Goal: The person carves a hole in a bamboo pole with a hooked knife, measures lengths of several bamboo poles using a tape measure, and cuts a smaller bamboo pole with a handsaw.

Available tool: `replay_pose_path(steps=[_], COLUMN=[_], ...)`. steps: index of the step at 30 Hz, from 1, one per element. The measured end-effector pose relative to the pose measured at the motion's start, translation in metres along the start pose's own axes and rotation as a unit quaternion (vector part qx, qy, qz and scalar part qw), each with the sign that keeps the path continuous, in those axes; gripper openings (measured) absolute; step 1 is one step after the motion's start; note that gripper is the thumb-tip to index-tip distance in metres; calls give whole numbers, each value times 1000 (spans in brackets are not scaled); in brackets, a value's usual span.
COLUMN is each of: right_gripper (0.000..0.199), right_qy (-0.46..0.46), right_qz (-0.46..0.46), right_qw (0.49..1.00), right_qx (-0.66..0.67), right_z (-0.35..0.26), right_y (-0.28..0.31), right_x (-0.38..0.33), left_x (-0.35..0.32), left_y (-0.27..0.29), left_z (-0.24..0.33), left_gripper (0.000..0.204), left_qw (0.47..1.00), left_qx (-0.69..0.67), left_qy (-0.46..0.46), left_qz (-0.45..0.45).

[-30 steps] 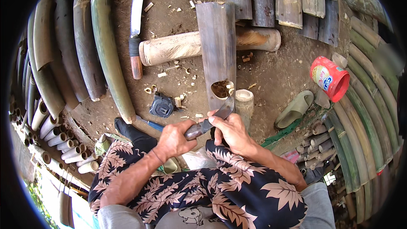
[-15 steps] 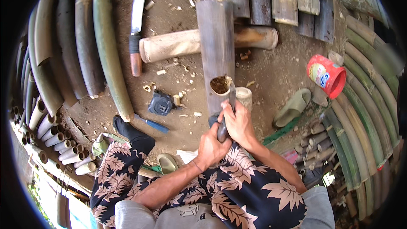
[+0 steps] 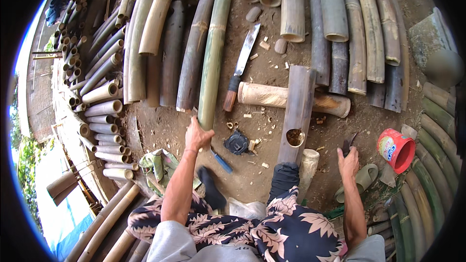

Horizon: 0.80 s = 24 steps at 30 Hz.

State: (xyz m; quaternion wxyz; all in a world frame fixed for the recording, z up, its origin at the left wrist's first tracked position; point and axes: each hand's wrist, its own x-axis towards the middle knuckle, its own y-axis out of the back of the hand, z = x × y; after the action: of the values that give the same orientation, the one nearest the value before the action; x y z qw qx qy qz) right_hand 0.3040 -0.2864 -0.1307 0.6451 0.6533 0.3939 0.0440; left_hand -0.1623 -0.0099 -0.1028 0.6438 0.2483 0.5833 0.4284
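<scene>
- Left hand (image 3: 198, 137): fingers curled around near end of green bamboo pole (image 3: 214, 56), left of the tape measure (image 3: 236, 143).
- Right hand (image 3: 348, 163): closed around small knife (image 3: 347, 145), blade pointing away, near red tub (image 3: 387, 146).
- Holed bamboo (image 3: 298, 102): lies across pale log (image 3: 259, 95), hole near the end closest to the person.

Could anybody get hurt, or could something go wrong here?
Maybe! The small knife in the right hand could slip and cut. The green bamboo under the left hand might roll toward the machete. And the blue-handled tool lies near a socked foot, so it could get stepped on.
</scene>
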Motion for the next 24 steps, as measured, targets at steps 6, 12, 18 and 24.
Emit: replay_pose_path(steps=[6,12,18,24], right_gripper=[48,53,68,71], right_qy=[102,78,22,-61], right_qz=[83,-9,-10,-11], right_qw=[986,984,996,992], right_qx=[101,158,85,105], right_z=[-11,-26,11,33], right_y=[10,-7,-70,-84], right_x=[-66,-141,-200,-254], left_x=[-101,-117,-145,-38], left_y=[36,20,-9,206], left_z=[67,120,76,138], left_gripper=[67,58,82,52], left_qw=[566,749,812,742], left_qx=[-715,-620,-517,-579], left_qy=[10,-61,-271,-337], left_qz=[-411,-225,-9,-19])
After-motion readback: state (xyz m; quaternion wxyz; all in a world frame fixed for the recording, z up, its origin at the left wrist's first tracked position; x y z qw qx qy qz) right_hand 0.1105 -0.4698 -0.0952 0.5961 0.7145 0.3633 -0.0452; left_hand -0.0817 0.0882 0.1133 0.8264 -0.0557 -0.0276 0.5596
